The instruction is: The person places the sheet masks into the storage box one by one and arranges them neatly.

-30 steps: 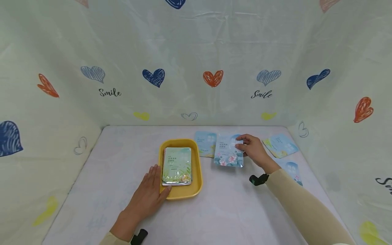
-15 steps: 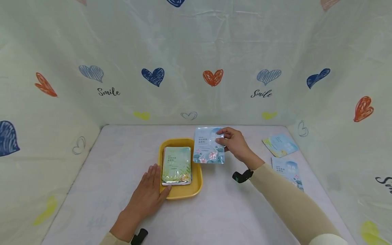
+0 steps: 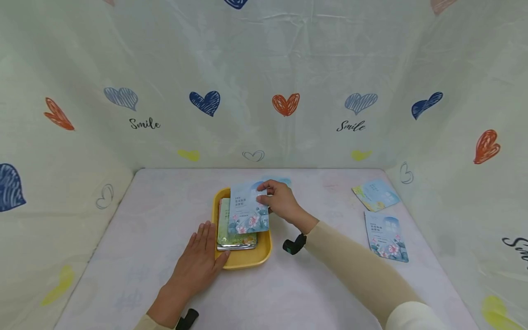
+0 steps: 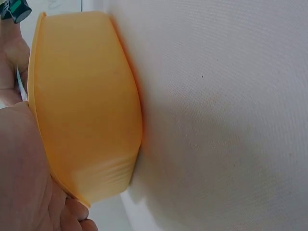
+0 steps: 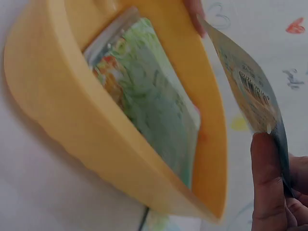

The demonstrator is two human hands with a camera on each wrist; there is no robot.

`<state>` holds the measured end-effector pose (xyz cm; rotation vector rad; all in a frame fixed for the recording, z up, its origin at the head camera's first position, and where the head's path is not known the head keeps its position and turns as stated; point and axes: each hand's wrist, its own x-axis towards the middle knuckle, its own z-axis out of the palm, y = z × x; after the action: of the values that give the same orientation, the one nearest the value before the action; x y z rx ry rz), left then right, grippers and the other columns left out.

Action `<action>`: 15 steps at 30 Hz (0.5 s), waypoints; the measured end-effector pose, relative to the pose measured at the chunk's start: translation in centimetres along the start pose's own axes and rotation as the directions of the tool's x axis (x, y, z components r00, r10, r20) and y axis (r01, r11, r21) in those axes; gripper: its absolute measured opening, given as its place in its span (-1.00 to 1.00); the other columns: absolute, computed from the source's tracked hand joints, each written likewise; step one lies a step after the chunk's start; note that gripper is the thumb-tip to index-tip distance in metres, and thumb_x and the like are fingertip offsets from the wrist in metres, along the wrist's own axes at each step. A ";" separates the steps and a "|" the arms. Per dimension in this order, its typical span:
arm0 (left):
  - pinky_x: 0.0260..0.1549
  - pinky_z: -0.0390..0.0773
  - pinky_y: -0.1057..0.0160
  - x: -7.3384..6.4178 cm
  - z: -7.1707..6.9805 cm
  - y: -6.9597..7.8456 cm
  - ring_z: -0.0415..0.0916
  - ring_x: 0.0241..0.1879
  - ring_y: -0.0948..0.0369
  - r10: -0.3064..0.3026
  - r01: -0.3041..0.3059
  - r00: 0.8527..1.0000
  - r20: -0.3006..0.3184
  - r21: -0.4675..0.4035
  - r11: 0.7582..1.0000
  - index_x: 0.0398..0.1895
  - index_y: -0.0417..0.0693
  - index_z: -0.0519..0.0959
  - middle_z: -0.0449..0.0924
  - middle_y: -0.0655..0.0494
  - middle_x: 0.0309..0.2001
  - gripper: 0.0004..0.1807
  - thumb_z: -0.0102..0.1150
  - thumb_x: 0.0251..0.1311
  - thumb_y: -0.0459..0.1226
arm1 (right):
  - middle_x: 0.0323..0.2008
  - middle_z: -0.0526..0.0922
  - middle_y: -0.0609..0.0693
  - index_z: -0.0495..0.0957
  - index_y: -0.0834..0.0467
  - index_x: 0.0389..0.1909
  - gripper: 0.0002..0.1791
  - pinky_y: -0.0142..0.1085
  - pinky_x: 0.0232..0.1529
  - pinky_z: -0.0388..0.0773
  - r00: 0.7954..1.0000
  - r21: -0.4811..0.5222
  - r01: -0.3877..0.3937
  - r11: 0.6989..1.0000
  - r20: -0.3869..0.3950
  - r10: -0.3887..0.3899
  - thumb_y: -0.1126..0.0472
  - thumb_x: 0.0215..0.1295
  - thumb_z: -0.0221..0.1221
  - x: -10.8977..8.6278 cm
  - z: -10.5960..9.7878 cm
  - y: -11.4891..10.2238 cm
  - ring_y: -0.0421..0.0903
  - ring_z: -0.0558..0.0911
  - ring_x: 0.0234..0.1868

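With thumb and fingers my right hand (image 3: 283, 201) pinches the right edge of a blue flowered face mask packet (image 3: 247, 213). It hangs over the yellow tray (image 3: 264, 256), partly covering the green face mask packet (image 3: 233, 241) on the stack inside. In the right wrist view, the barcoded back of the held packet (image 5: 245, 86) shows above the tray's far rim, apart from the stack. Straight-fingered, my left hand (image 3: 197, 261) rests along the tray's left side; the left wrist view shows it against the rim of the tray (image 4: 86, 96).
Behind my right hand, another blue packet (image 3: 277, 179) lies on the white table, mostly hidden. Two more lie at the right: a blue-yellow packet (image 3: 376, 195) and a blue flowered packet (image 3: 386, 237). A heart-printed curtain (image 3: 247, 133) encloses the back and sides.
My right hand has carried the blue flowered packet leftward, from beside the tray to above the stack in it. The left hand has stayed at the tray's side.
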<state>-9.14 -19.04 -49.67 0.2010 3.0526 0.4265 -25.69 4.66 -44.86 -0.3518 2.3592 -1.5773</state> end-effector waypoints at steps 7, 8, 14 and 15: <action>0.59 0.09 -0.27 -0.1 -0.3 0.2 -0.09 0.67 -0.25 0.006 -0.006 1.000 -0.002 -0.021 1.000 0.66 -0.43 -0.03 -0.02 -0.39 0.66 -0.01 0.07 0.54 0.13 | -0.42 0.70 0.07 0.67 0.13 0.04 -0.79 -0.32 -0.55 0.48 0.999 -0.096 0.036 0.995 0.028 -0.033 0.26 0.44 0.32 0.3 2.9 0.0 -0.09 0.51 -0.62; 0.58 0.09 -0.28 -0.1 -0.3 0.2 -0.08 0.67 -0.25 0.007 -0.007 1.000 -0.004 -0.023 1.000 0.65 -0.43 -0.03 -0.02 -0.39 0.65 -0.01 0.08 0.54 0.12 | -0.37 0.74 0.08 0.67 0.11 0.03 -0.80 -0.33 -0.52 0.48 0.999 -0.113 0.039 0.993 0.026 -0.037 0.25 0.43 0.33 0.3 3.2 -0.1 -0.10 0.53 -0.57; 0.58 0.10 -0.28 -0.1 -0.2 0.1 -0.09 0.67 -0.25 0.010 -0.010 1.000 -0.006 -0.029 1.000 0.65 -0.43 -0.03 -0.02 -0.39 0.65 -0.01 0.09 0.54 0.11 | -0.26 0.74 0.05 0.68 0.07 0.01 -0.82 -0.37 -0.47 0.49 0.999 -0.136 0.029 0.990 0.029 -0.026 0.24 0.45 0.32 0.6 4.4 0.0 -0.17 0.54 -0.45; 0.58 0.10 -0.28 -0.1 -0.3 0.1 -0.09 0.67 -0.25 0.011 -0.011 1.000 -0.006 -0.032 0.999 0.65 -0.44 -0.03 -0.02 -0.39 0.65 -0.01 0.08 0.55 0.12 | -0.32 0.70 0.05 0.67 0.08 0.02 -0.82 -0.36 -0.51 0.48 0.999 -0.126 0.026 0.992 0.038 -0.022 0.25 0.46 0.31 0.6 4.5 0.1 -0.15 0.51 -0.51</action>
<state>-9.02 -19.07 -49.40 0.2160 3.0489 0.4777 -24.62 0.58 -46.61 -0.4342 2.4416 -1.4220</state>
